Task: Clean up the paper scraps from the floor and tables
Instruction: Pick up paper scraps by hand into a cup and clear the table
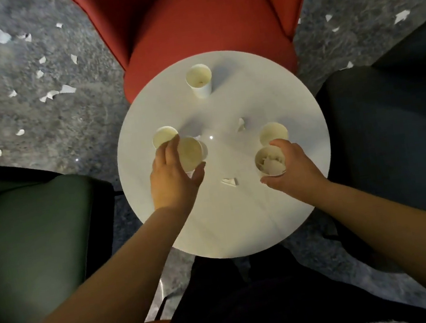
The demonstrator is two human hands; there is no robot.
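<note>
Right now I see the round white surface w/ chairs crowding three sides: red chair at the far edge, dark green seat left, dark seat right. My left hand curls round a paper cup, touching a second cup near the left rim. My right hand grips a cup holding scraps, just beside another cup. A fifth cup stands near the far edge. Loose scraps on the surface: one btwn my hands, one mid-surface. More paper scraps litter the open floor, far left & right.
</note>
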